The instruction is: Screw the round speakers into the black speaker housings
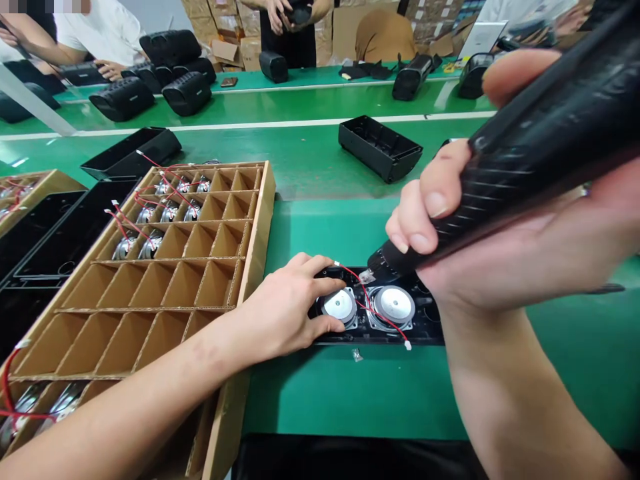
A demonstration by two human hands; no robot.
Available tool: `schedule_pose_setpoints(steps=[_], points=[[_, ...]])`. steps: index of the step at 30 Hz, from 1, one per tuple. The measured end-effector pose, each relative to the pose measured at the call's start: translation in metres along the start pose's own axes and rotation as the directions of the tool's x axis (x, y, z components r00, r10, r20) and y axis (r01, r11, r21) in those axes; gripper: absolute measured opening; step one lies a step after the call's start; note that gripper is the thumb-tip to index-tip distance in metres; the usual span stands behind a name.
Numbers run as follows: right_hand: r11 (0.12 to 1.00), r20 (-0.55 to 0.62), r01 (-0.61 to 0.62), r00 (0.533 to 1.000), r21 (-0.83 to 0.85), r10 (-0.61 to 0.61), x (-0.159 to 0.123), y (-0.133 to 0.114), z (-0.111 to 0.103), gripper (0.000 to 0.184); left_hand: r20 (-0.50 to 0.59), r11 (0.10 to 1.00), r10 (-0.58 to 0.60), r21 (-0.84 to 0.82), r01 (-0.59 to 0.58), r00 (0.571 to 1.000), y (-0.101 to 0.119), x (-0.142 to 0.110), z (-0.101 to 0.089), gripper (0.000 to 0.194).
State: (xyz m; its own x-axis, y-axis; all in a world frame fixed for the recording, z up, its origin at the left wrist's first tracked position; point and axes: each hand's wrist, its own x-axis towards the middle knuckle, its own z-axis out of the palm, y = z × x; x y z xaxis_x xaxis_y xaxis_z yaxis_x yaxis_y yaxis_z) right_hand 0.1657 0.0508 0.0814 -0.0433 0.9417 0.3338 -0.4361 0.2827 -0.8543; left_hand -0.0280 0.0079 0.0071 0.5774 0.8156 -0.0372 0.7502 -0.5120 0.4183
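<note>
My right hand is wrapped round a black electric screwdriver, which slants down to the left. Its tip meets the upper edge of the parts between two round silver speaker drivers. These lie in a long black speaker panel on the green bench. With thumb and fingers, my left hand grips the left speaker driver at its sides. The right speaker driver sits beside it, untouched by my fingers. Red wires with white plugs cross the drivers. My right hand hides the panel's right end.
A cardboard divider box with several speaker drivers stands at left. Black panels lie beyond it. An open black housing sits behind my work. A small clear scrap lies in front. People handle black speakers across the bench.
</note>
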Motion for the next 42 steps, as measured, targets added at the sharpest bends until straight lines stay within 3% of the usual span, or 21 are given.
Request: schedule_pose_setpoints(steps=[2,4,10,21,42], points=[[0.996,-0.043,0.092,0.995,0.007,-0.091,-0.002,0.006,0.002,0.050,-0.019,1.000,0.006,0.011,-0.006,1.000,0.000,0.000,0.001,0.046],[0.991,0.002,0.130,0.991,0.041,-0.130,-0.003,0.012,0.001,0.050,-0.013,1.000,-0.001,0.016,0.001,1.000,0.000,0.000,0.002,0.046],[0.995,0.145,0.060,0.987,0.078,-0.071,-0.004,0.025,-0.005,0.057,-0.011,0.999,-0.005,0.042,0.005,1.000,0.000,0.003,0.003,0.046],[0.994,0.226,0.039,0.972,0.101,-0.061,-0.005,0.036,-0.007,0.050,0.009,0.999,-0.023,0.031,0.023,1.000,0.002,0.002,0.001,0.047],[0.994,0.235,0.071,0.968,0.084,-0.089,-0.008,0.041,-0.007,0.051,0.040,0.999,-0.048,0.014,0.047,0.998,0.005,0.002,-0.002,0.046]])
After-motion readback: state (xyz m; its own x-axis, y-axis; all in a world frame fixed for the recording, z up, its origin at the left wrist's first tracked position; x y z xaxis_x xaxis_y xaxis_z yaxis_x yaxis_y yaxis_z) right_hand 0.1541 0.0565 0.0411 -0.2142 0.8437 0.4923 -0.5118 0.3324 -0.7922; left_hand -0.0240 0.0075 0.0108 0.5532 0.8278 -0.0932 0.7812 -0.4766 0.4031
